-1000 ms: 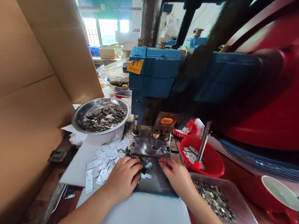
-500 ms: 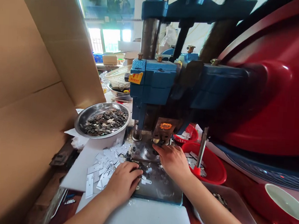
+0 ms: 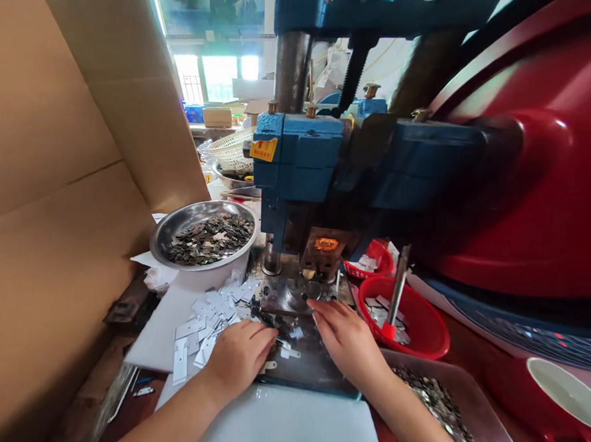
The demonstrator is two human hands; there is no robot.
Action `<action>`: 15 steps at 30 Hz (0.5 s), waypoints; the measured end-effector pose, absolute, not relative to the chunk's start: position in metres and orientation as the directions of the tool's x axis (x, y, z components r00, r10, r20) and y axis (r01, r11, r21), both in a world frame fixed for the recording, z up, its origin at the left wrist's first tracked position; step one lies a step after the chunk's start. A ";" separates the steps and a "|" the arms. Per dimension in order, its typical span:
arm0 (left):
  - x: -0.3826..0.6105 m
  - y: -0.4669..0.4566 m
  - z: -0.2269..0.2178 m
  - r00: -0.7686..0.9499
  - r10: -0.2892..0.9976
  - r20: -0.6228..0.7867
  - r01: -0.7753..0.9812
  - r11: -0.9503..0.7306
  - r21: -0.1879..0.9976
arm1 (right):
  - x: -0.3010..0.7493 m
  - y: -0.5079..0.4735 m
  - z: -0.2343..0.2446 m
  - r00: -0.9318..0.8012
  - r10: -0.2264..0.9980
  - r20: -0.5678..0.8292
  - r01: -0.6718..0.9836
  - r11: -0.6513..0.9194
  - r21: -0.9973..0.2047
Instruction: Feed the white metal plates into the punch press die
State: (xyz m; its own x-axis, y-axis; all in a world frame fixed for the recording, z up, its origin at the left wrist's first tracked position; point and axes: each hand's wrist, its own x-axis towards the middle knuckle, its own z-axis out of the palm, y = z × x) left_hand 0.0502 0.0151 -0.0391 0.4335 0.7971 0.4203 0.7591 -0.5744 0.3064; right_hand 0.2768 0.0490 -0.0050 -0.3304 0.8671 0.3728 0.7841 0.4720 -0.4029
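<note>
My left hand (image 3: 244,352) is low over the left side of the machine's dark base plate (image 3: 316,366), its fingers pressed together and pointing right. Whatever lies under its fingertips is hidden. Close by its fingers are several small flat metal plates (image 3: 290,353). My right hand (image 3: 347,334) is at the front right edge of the steel die block (image 3: 288,296), fingers stretched out and nothing visible in them. Above the block is the dark punch head (image 3: 326,245) of a blue press (image 3: 309,158). A pile of flat metal strips (image 3: 212,316) lies left of the base.
A steel bowl (image 3: 158,242) of dark metal pieces stands left, beside tall cardboard (image 3: 74,234). At the right are a red basin (image 3: 434,326) with metal pieces, an upright metal rod (image 3: 399,287), a clear tub (image 3: 493,420) and a red mug (image 3: 524,405). A large red wheel cover (image 3: 526,215) rises above.
My right hand has drawn back from under the punch to the front of the die block. My left hand has shifted slightly left. The view has moved a little.
</note>
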 end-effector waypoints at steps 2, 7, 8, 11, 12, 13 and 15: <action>0.050 0.011 -0.032 0.517 0.772 0.369 0.719 -0.626 0.303 | 0.277 0.034 -0.007 -0.390 0.842 0.374 0.746 0.527 -0.408; 0.036 0.028 -0.012 0.451 0.850 0.271 0.750 -0.526 0.401 | 0.278 0.002 -0.021 -0.389 0.870 0.304 0.690 0.494 -0.528; 0.030 0.037 -0.009 0.349 0.905 0.243 0.813 -0.422 0.401 | 0.278 -0.003 -0.024 -0.385 0.879 0.282 0.684 0.477 -0.552; 0.017 0.068 -0.009 0.060 0.992 0.111 0.942 -0.093 0.324 | 0.278 -0.012 -0.032 -0.378 0.896 0.233 0.674 0.439 -0.594; 0.014 0.078 -0.010 0.011 0.997 0.070 0.949 -0.032 0.314 | 0.278 -0.014 -0.034 -0.374 0.901 0.221 0.675 0.427 -0.602; 0.012 0.085 -0.012 -0.020 0.999 0.038 0.949 0.008 0.314 | 0.278 -0.016 -0.036 -0.368 0.906 0.212 0.676 0.417 -0.607; 0.009 0.095 -0.015 -0.037 0.999 -0.003 0.942 0.036 0.335 | 0.280 -0.018 -0.039 -0.359 0.911 0.203 0.678 0.405 -0.614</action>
